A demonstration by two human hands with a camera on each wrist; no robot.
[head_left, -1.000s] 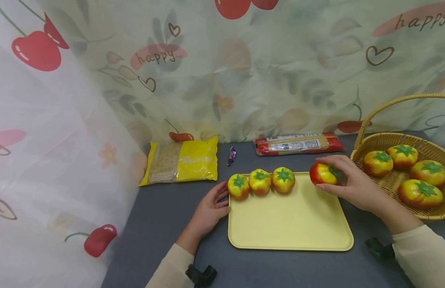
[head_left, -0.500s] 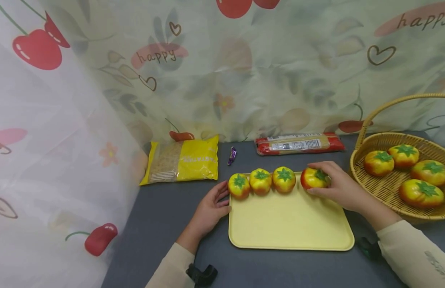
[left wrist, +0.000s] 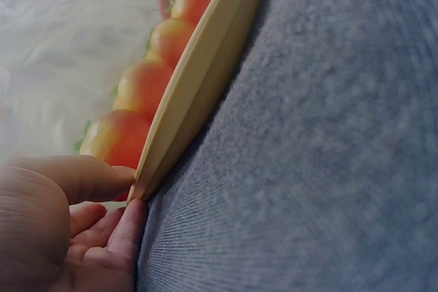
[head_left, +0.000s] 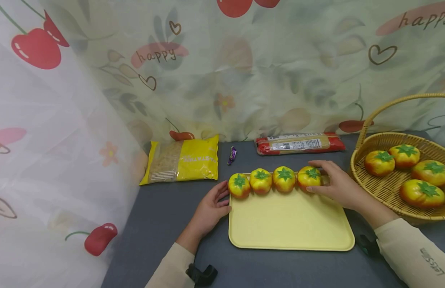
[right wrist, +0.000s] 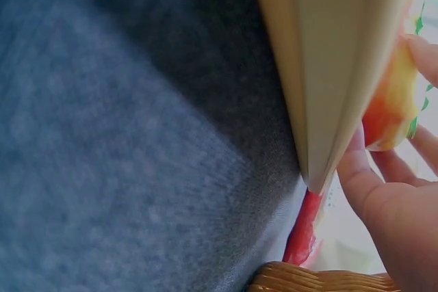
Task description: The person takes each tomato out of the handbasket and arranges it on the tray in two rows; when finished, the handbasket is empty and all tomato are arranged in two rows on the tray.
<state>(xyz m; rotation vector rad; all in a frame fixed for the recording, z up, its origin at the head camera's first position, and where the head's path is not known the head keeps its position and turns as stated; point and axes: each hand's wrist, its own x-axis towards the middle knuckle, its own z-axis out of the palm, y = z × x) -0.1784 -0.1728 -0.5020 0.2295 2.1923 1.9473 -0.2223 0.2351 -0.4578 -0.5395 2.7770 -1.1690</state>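
Right hand (head_left: 339, 185) fingers curled round the fourth tomato (head_left: 309, 177), thumb at the front, fingertips over the far side; in the right wrist view the fingers (right wrist: 428, 59) sit against the red-yellow skin. Tomato is down on the yellow tray (head_left: 290, 224) at the back edge, touching the third tomato (head_left: 284, 179), w/ the second tomato (head_left: 260, 181) and first tomato (head_left: 238, 186) completing a tidy row of four. Looks like the placing step, fruit seated, grip not yet let go. Next move, I'd say, calls for a clean release w/o nudging the row, since these round things could roll, then a reach over to the basket.

Left hand (head_left: 210, 208) at the tray's left edge near the front-left of the row; left wrist view shows thumb above and fingers (left wrist: 116, 234) below the rim, pinching it, steadying the tray.

Wicker basket (head_left: 388, 188) w/ a hoop handle sits right of the tray, holding four more tomatoes (head_left: 406, 168). Surface is a dark grey tabletop (head_left: 164, 224), fabric-like weave up close. At the back: a yellow packet (head_left: 184, 163), a small purple wrapped sweet (head_left: 231, 155), a long red-ended noodle pack (head_left: 299, 143). Behind and to the left hangs a pale curtain (head_left: 244, 72) printed w/ cherries, hearts and "happy"
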